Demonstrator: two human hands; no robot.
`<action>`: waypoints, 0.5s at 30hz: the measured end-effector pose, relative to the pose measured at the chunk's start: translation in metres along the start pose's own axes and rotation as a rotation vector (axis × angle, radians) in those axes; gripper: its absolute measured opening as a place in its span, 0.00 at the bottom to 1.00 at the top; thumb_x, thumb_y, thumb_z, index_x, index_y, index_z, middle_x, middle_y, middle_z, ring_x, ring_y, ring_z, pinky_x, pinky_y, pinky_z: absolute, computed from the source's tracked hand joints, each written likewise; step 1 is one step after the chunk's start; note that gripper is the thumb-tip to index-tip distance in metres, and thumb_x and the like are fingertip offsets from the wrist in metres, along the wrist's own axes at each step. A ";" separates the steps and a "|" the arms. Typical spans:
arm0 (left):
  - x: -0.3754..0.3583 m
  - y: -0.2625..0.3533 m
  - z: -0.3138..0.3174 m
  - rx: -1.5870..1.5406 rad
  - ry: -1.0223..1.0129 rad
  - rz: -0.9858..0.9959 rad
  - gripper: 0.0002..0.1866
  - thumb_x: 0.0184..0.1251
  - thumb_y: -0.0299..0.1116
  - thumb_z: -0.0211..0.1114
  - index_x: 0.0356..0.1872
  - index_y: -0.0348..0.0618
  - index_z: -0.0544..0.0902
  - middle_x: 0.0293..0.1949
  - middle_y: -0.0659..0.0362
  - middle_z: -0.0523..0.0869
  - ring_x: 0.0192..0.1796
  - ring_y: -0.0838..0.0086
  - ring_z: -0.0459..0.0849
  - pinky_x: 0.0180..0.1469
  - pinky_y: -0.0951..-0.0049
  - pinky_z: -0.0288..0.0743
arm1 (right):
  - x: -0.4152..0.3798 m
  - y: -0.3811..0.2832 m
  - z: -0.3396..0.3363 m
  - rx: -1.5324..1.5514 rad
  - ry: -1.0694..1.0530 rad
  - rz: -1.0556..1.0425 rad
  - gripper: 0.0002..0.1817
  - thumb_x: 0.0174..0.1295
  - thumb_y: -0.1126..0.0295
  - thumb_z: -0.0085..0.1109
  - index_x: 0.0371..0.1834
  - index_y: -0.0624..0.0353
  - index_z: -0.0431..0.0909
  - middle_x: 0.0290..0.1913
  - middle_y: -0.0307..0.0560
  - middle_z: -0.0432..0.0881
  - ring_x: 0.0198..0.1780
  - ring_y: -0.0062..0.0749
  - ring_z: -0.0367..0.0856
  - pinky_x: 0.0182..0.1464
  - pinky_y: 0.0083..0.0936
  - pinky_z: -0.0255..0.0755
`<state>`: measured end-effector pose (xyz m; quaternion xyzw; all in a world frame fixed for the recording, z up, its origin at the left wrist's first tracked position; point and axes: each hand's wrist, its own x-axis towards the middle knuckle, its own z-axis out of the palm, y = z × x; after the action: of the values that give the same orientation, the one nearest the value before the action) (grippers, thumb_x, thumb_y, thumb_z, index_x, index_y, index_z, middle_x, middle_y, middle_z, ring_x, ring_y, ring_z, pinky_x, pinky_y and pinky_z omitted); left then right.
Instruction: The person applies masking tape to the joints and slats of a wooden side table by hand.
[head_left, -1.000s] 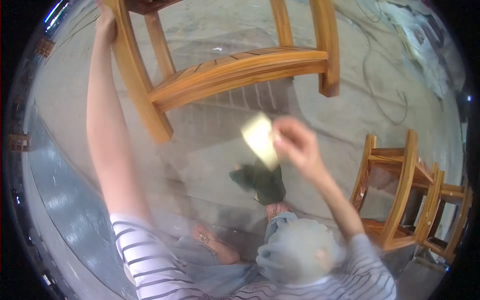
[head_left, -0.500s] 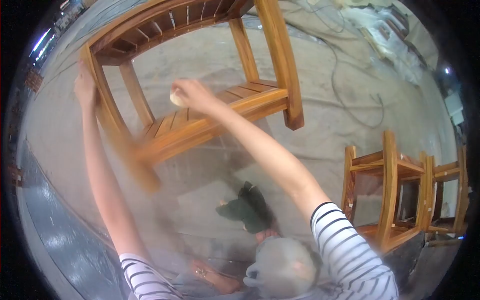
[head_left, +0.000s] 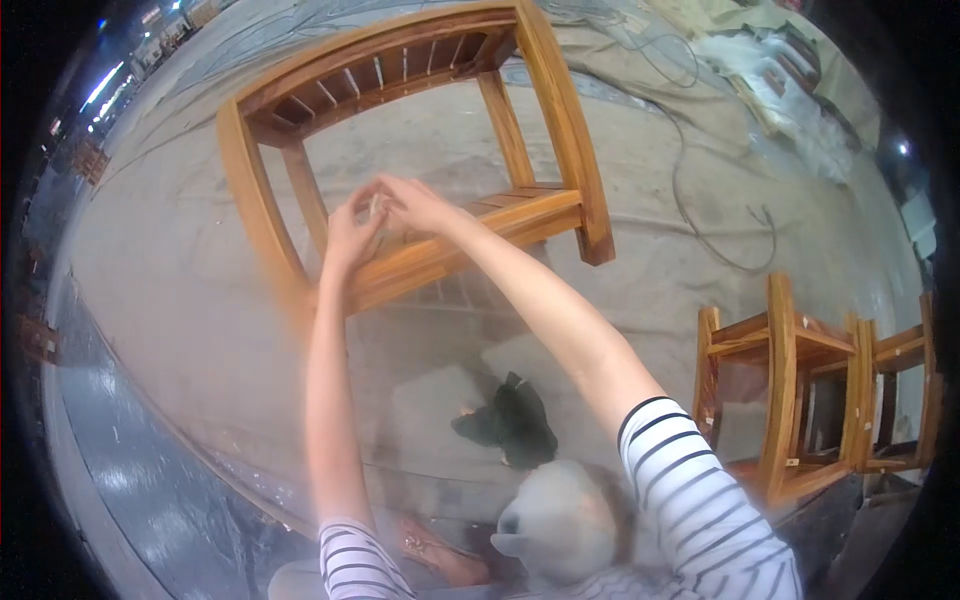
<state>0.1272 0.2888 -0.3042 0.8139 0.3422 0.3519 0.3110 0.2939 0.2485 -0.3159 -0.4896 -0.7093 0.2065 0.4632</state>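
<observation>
Probably light and flexible, the small pale piece (head_left: 376, 204) is best held by an edge; it seems pinched in the right hand's (head_left: 418, 207) fingers, while the left hand's (head_left: 352, 238) pinch cannot be told.

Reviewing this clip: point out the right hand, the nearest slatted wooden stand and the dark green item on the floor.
Right hand (head_left: 418, 207): head view, back of the hand.
Wooden stand (head_left: 569, 125): head view, its right front leg.
Dark green item (head_left: 524, 422): head view, its middle.
</observation>
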 end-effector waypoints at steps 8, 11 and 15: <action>-0.016 0.027 -0.007 0.065 0.115 -0.027 0.14 0.60 0.33 0.69 0.42 0.33 0.87 0.40 0.47 0.89 0.45 0.66 0.88 0.50 0.69 0.76 | -0.018 -0.026 -0.007 0.098 -0.031 0.072 0.17 0.65 0.67 0.50 0.56 0.58 0.68 0.50 0.63 0.81 0.54 0.60 0.78 0.54 0.43 0.72; -0.023 0.037 -0.009 0.070 0.133 -0.015 0.12 0.60 0.30 0.69 0.41 0.33 0.87 0.38 0.48 0.89 0.42 0.67 0.88 0.48 0.69 0.76 | -0.018 -0.022 -0.001 0.121 -0.010 0.102 0.21 0.61 0.74 0.53 0.59 0.57 0.68 0.44 0.53 0.83 0.42 0.42 0.82 0.45 0.33 0.74; -0.023 0.033 -0.004 0.070 0.216 0.113 0.08 0.59 0.27 0.68 0.38 0.33 0.86 0.35 0.50 0.88 0.38 0.65 0.86 0.44 0.69 0.75 | -0.020 -0.020 -0.001 0.115 0.020 0.028 0.20 0.62 0.72 0.55 0.58 0.58 0.70 0.46 0.55 0.83 0.46 0.43 0.82 0.48 0.35 0.74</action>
<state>0.1230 0.2538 -0.2856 0.7996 0.3393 0.4424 0.2231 0.2862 0.2214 -0.3094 -0.4741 -0.6845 0.2484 0.4949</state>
